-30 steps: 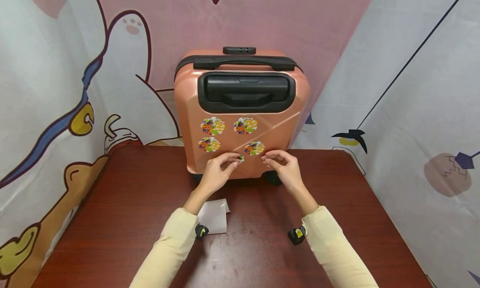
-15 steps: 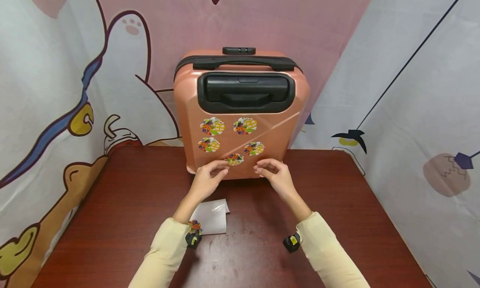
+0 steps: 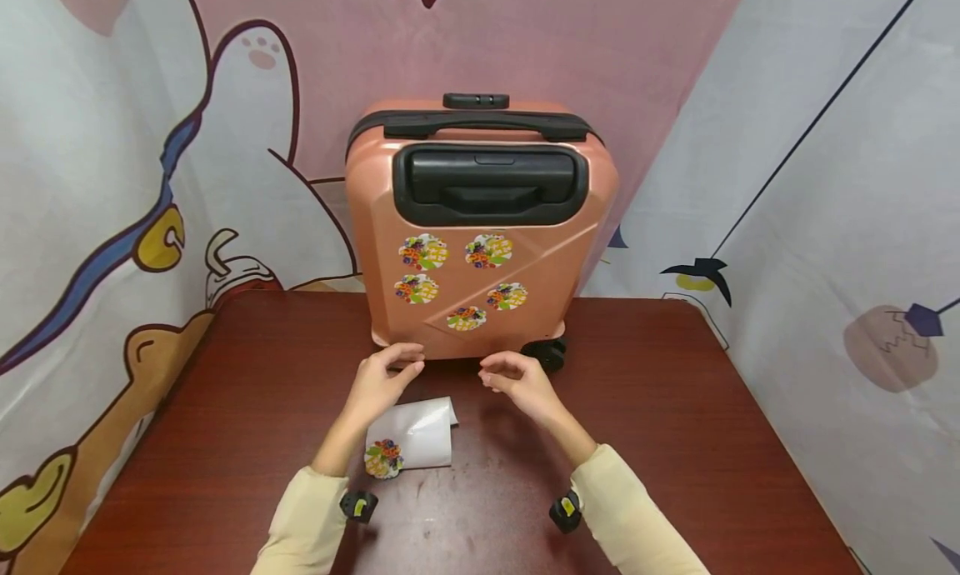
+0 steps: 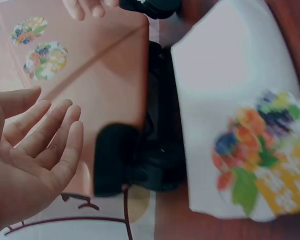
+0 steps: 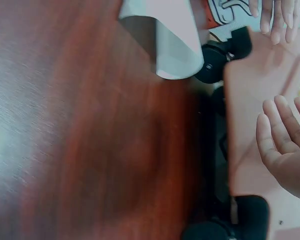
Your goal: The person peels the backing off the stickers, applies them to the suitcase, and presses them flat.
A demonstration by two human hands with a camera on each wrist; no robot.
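A pink hard-shell suitcase (image 3: 555, 267) stands on the table with its front towards me. Several round fruit-print stickers are on its shell, the lowest sticker (image 3: 467, 318) lying flat near the bottom edge. My left hand (image 3: 377, 385) hovers before the suitcase's lower left, fingers loosely bent and holding nothing. Opposite it, my right hand (image 3: 522, 382) is likewise free, just in front of the lower right part. Below the left hand lies a white backing sheet (image 3: 429, 432) with a curled corner; one more fruit sticker (image 4: 260, 155) shows at its near end.
The brown table (image 3: 660, 442) runs up to a printed cloth backdrop (image 3: 750, 183). Black wheels (image 3: 546, 354) support the suitcase at its base. A black telescoping handle (image 3: 491, 183) is recessed in its upper front. Each wrist wears a small black camera (image 3: 358, 506).
The left hand has let go of the lowest sticker, which now stays on the suitcase. Both hands have drawn back down from the shell, uncovering the sticker on the backing sheet.
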